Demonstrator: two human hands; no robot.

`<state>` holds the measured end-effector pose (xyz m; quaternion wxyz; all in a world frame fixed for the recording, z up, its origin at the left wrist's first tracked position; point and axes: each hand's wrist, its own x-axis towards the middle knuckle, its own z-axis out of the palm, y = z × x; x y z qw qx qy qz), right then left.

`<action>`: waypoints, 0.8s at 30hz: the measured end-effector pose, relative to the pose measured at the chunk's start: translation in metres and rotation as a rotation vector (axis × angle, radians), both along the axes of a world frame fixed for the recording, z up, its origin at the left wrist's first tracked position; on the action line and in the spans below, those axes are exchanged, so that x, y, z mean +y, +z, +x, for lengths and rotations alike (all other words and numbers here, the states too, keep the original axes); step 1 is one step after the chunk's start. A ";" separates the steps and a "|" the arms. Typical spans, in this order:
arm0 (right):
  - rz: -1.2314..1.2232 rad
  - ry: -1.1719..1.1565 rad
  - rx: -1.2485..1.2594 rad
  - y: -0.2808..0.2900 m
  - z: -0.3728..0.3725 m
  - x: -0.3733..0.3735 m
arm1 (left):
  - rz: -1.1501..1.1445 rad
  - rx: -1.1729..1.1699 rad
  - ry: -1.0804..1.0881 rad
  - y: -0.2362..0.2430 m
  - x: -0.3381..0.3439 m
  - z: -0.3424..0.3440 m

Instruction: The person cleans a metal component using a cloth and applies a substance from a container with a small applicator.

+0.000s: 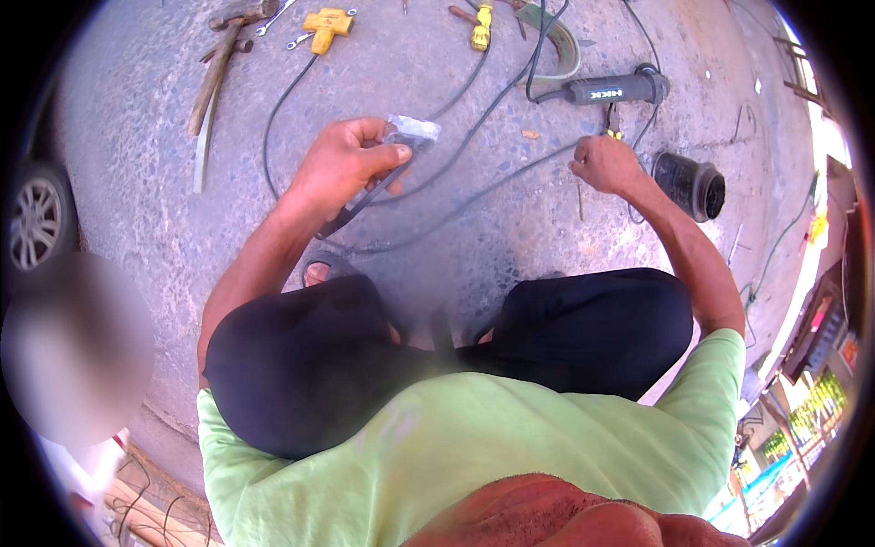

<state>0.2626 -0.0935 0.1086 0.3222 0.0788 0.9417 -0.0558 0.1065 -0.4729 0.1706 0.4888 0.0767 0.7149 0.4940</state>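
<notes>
My left hand (351, 164) pinches a dark flat strip (365, 199) with a pale silvery piece (415, 129) at its upper end, thumb pressed on top. Whether strip and silvery piece are one part, I cannot tell. My right hand (606, 166) is curled closed, held out to the right above the ground. What its fingers hold, if anything, is hidden. Just beyond it appear pliers (613, 118) with a bit of yellow, partly covered by the hand. A thin rod (581, 201) lies below its fingers. A black angle grinder (618, 88) rests farther off.
Dark cables (465, 211) loop over the concrete. A black canister (688, 185) lies at the right. Farther away are a yellow socket block (326, 29), a yellow-handled tool (481, 27), a curved greenish band (565, 55), a hammer (219, 68) and a wrench (276, 16). A person's blurred head is at the left.
</notes>
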 end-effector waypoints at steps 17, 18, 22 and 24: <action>0.031 0.014 0.532 -0.083 -0.252 -0.072 | -0.045 -0.047 0.078 0.010 -0.023 0.007; 0.036 -0.013 0.504 -0.088 -0.257 -0.070 | -0.050 -0.049 0.084 0.010 -0.027 0.008; -0.028 0.020 0.584 -0.072 -0.253 -0.082 | -0.068 -0.072 0.122 0.012 -0.037 0.010; -0.023 0.035 0.696 -0.045 -0.243 -0.073 | -0.033 -0.099 0.131 0.015 -0.029 0.009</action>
